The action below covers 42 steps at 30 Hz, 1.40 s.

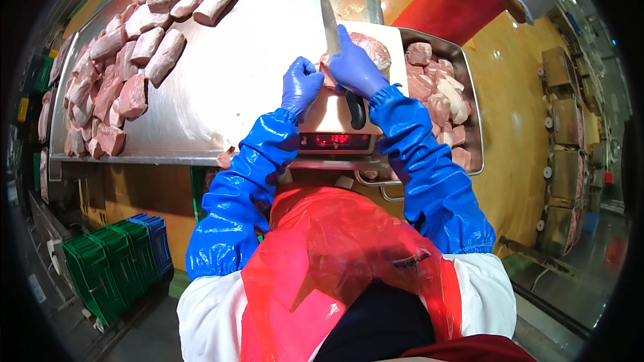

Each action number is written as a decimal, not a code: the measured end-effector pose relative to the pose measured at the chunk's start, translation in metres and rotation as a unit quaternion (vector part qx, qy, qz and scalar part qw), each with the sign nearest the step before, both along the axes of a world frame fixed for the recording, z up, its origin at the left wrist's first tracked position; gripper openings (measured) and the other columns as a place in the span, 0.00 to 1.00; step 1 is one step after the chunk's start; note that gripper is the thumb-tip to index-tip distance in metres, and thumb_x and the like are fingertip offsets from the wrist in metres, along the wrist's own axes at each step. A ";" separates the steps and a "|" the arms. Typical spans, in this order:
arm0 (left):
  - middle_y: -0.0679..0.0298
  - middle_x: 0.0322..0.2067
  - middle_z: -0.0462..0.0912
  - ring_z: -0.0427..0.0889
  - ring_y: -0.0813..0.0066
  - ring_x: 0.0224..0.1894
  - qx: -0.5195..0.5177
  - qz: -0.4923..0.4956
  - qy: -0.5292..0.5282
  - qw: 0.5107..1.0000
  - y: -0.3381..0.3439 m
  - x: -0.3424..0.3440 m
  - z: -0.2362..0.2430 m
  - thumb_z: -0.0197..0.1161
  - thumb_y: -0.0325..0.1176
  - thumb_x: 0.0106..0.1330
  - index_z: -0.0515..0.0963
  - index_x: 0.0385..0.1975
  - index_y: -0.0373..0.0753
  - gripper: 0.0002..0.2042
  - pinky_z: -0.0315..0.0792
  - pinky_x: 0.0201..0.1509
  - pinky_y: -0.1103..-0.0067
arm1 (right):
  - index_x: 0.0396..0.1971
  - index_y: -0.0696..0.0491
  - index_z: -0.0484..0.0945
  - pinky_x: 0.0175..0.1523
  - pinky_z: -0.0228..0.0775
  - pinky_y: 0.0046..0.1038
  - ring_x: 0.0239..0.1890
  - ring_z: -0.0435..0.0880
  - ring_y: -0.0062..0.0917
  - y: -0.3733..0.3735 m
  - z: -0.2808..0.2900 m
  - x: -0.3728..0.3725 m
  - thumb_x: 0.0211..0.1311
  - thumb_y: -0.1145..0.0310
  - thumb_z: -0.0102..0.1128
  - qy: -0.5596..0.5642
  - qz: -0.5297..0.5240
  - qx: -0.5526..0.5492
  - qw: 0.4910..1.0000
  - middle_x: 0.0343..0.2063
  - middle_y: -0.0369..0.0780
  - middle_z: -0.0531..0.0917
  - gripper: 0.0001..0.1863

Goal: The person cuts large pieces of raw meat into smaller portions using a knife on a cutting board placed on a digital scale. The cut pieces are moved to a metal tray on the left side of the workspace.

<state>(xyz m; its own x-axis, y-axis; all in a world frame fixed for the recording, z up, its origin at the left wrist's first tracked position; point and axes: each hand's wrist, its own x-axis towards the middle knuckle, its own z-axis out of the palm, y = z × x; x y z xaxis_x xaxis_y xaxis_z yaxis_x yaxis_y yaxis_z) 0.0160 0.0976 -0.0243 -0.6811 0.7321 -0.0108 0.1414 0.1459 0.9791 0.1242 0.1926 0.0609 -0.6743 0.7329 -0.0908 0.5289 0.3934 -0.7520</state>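
Red plastic covers your front as an apron point(322, 228), nearest of all, and glossy blue sleeves point(235, 198) wrap both forearms. To the left, off the near edge of the steel table point(215, 87), stand green crates point(107, 265). Close to that edge, toward the surface's near right corner, a scale point(335, 141) glows with a red display beneath a pale board point(397, 70).

Your left hand point(302, 85), gloved in blue-violet, is curled up against the left side of a piece of pink meat point(372, 50); whether its fingers pinch the meat, you cannot tell from here. Your right hand point(360, 68), gloved alike, grasps a knife point(329, 23), its blade aimed at the far edge. The meat lies on the board, partly covered by this hand.

Beside the table's right edge, a metal tray point(477, 124) holds many chunky pieces point(439, 104). More cuts point(111, 97) heap along the left edge and around the far left corner. Your work looks midway: one piece is under the knife, the tray's load is probably done, and the heap seems left to do.

Beyond the tray stands a co-worker point(446, 0), wearing red.
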 end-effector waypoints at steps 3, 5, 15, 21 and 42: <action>0.54 0.23 0.75 0.73 0.61 0.28 0.000 0.004 0.046 0.999 0.006 0.002 0.003 0.61 0.25 0.52 0.70 0.24 0.34 0.06 0.72 0.37 0.69 | 0.76 0.56 0.46 0.42 0.77 0.47 0.35 0.86 0.52 -0.005 0.005 -0.006 0.66 0.68 0.51 -0.092 0.016 0.001 0.996 0.34 0.63 0.83 0.40; 0.54 0.23 0.75 0.73 0.61 0.27 0.015 -0.012 0.049 0.999 0.007 -0.003 0.000 0.61 0.25 0.53 0.70 0.24 0.34 0.06 0.72 0.36 0.68 | 0.75 0.57 0.48 0.35 0.77 0.47 0.27 0.85 0.49 -0.022 0.016 0.011 0.68 0.69 0.47 -0.130 0.034 0.047 0.990 0.31 0.62 0.82 0.37; 0.54 0.19 0.70 0.70 0.61 0.24 0.010 -0.067 0.055 0.996 -0.003 -0.046 -0.009 0.57 0.26 0.54 0.69 0.23 0.35 0.05 0.69 0.31 0.69 | 0.78 0.35 0.46 0.34 0.75 0.45 0.29 0.84 0.47 -0.113 0.137 0.195 0.59 0.80 0.50 -0.343 0.161 0.089 0.921 0.35 0.53 0.83 0.48; 0.51 0.21 0.71 0.70 0.58 0.25 0.037 -0.082 0.114 0.989 -0.001 -0.036 0.000 0.57 0.25 0.53 0.69 0.24 0.34 0.04 0.69 0.33 0.68 | 0.76 0.48 0.53 0.44 0.75 0.48 0.35 0.84 0.54 -0.075 0.035 0.056 0.66 0.73 0.48 0.006 -0.002 0.128 0.992 0.35 0.59 0.83 0.37; 0.71 0.27 0.69 0.72 0.79 0.34 -0.031 0.289 0.158 0.944 -0.333 -0.091 -0.063 0.62 0.27 0.67 0.69 0.26 0.42 0.09 0.73 0.44 0.79 | 0.66 0.55 0.72 0.36 0.72 0.25 0.27 0.75 0.15 0.035 0.043 0.228 0.70 0.69 0.61 0.015 -0.026 0.065 0.997 0.29 0.38 0.83 0.25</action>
